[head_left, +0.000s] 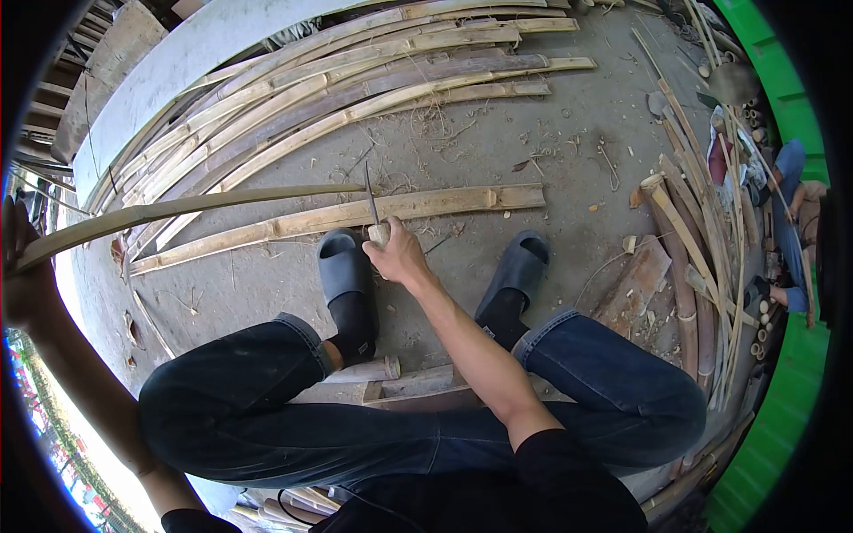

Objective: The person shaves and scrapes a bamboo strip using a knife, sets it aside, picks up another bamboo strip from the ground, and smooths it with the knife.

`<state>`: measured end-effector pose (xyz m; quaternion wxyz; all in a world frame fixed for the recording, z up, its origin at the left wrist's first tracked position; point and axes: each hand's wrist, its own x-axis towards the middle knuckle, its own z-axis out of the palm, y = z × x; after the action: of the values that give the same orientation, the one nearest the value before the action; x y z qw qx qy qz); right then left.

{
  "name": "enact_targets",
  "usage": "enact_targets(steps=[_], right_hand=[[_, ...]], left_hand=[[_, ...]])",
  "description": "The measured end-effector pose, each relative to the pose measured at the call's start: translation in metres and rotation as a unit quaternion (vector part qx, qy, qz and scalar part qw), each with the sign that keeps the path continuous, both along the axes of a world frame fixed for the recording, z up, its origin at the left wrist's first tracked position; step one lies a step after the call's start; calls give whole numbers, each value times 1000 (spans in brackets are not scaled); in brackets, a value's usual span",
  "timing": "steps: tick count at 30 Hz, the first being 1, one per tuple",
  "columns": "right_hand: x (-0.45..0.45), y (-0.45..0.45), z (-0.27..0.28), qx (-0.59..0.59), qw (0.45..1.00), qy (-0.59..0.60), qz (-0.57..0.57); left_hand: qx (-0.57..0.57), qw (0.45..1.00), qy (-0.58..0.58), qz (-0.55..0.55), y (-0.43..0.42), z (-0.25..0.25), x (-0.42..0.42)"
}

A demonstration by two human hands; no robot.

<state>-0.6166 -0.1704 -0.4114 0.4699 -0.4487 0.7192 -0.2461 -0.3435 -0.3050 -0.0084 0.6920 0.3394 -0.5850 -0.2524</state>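
My right hand (396, 255) is wrapped round the pale handle of a knife (373, 210), its narrow blade pointing away from me. The blade is at the far end of a long bamboo strip (191, 206); whether it cuts in or only touches, I cannot tell. At the left edge, in shadow, my left hand (25, 266) grips the strip's near end. Beneath the strip, a split bamboo length (391, 210) lies on the floor, just beyond my left slipper (345, 265).
Several split bamboo lengths (355, 89) lie across the floor at the back left. Bamboo poles and thin strips (702, 231) are heaped on the right, by a green ribbed panel (791, 98). Another person (791, 222) sits at the far right. Shavings (435, 120) litter the concrete.
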Motion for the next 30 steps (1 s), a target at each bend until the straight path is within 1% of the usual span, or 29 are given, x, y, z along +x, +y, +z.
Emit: enact_targets(steps=[3,5,8,9,10,11,12,13,14,15,17,19,21,22,23,25,26,27,29,30], right_hand=[[0,2,-6,-11,1000,14,0],[0,2,-9,-15,999,45,16],[0,3,-10,-19,999,49,11],[-2,2,-8,9,999,35,17],[-1,3,-13,-3,999,39,10],[-4,3,-2,21,999,26,19],[-4,3,-4,15,998,48,27],[-4,3,-13,19,998,47,24],[-3,3,-14,7,998,62,18],[-7,0,-3,30,998,48,25],[-3,1,2,-10,997,80,6],[5,6,16,-88,993,67,-45],[18,10,24,-196,977,41,-75],[28,11,17,-246,964,10,-95],[32,13,22,-199,978,1,-67],[40,21,13,-96,995,20,-20],[48,25,-14,-144,989,9,-40],[52,27,-24,-147,988,11,-42],[53,28,-27,-129,988,36,-79],[51,26,-30,-157,984,13,-81]], left_hand=[[-9,1000,11,-2,-1,1,2],[-6,1000,10,-6,-1,3,3],[-1,1000,10,-10,-2,5,1],[0,1000,14,-11,-3,4,1],[4,1000,19,-8,-1,1,2],[8,1000,17,-5,-1,0,3],[21,999,18,15,3,1,-4],[188,894,374,157,7,31,-37],[16,1000,6,-11,-1,-3,13],[-10,999,43,10,-4,-5,8],[2,997,72,18,-4,-5,5],[-1,998,64,6,-2,-5,6],[-1,999,37,8,1,-3,9],[-2,1000,27,10,3,-3,10],[-3,1000,17,9,4,-4,9],[-6,1000,14,5,5,-7,9],[-4,1000,18,20,7,-8,10],[-2,999,21,35,7,-8,11],[-13,999,34,29,7,-10,12],[-11,999,37,24,8,-10,14]])
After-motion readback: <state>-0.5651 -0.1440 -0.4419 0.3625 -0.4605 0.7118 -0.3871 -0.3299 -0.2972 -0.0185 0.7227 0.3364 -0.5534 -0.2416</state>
